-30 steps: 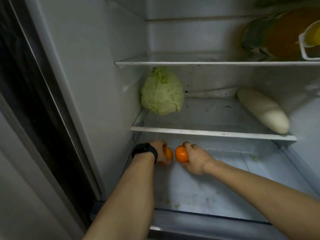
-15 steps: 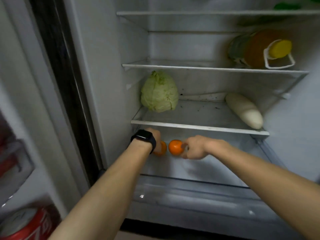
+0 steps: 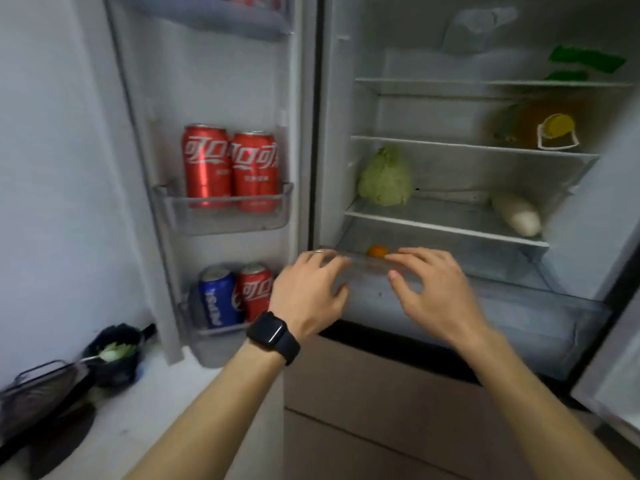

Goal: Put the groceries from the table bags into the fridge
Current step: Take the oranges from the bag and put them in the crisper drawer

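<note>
Orange [image 3: 377, 251] peeks half hidden between left hand [image 3: 311, 289] and right hand [image 3: 429, 289], each grip apart, blurred.

The top shelf [image 3: 433, 85] carries a green item [image 3: 585, 60] at its right rear; kind not discernible. The second shelf [image 3: 433, 144] carries a bottle [image 3: 533, 128] at the right, yellow cap toward the front. The third shelf [image 3: 433, 221] carries a cabbage [image 3: 386, 178] at the left and a radish [image 3: 516, 216] at the right, well apart. An orange [image 3: 377, 251] lies in the drawer [image 3: 519, 317] beneath. The middle door bin [image 3: 221, 220] holds two red cans [image 3: 207, 168], touching. The lower door bin [image 3: 211, 348] holds a blue can [image 3: 218, 296] beside a red can [image 3: 256, 289]. The counter [image 3: 156, 403] at the left carries a black bowl [image 3: 110, 368] and a wire basket [image 3: 38, 386].
</note>
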Motion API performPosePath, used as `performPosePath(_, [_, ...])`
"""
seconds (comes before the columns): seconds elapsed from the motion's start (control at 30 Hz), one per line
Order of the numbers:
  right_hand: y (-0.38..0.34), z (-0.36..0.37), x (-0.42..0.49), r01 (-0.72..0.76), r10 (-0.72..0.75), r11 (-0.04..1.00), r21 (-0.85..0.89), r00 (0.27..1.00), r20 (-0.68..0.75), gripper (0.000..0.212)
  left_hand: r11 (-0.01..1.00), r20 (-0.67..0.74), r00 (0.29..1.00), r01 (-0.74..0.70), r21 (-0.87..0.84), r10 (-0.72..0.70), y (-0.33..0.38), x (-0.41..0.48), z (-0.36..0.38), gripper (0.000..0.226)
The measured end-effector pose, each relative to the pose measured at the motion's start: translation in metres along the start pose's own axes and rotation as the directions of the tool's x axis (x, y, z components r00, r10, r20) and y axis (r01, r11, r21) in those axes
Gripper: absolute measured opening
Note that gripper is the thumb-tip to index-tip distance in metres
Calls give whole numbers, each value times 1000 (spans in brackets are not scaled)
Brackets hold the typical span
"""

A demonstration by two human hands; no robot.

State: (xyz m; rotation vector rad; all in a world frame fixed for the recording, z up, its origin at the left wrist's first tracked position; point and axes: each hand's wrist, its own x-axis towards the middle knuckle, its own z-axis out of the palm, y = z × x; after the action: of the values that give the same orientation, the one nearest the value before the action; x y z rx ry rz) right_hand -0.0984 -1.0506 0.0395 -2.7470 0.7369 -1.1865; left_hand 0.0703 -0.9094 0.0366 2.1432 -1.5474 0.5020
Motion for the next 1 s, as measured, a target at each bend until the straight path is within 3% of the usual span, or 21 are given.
performPosePath(0.17, [-103, 32, -68, 97, -109, 987, 130, 990, 87, 34, 966, -33, 974, 225, 125, -223, -61, -142, -51, 42])
performPosePath(0.3, [-197, 69, -99, 174, -231, 946, 275, 953, 193, 37, 886, -17, 904, 422, 189, -427, -113, -246, -95, 41])
performPosePath(0.47, [-323, 113, -133, 280, -446, 846, 454, 838, 315, 37, 690, -75, 733, 666, 284, -676, -161, -368, -156, 44])
performPosePath(0.67, [-466, 159, -163, 397, -663, 693, 602, 678, 317, 40, 412, -182, 487, 848, 334, -854, -208, -498, -211, 45])
performPosePath(0.8, [-556, 193, -181, 434, -770, 587, 683, 559, 307, 40, 257, -223, 333, 916, 308, -916, -246, -569, -235, 45])
performPosePath(1.0, [-672, 261, -200, 440, -859, 490, 753, 394, 329, 41, 81, -228, 156, 948, 307, -961, -321, -657, -262, 44])
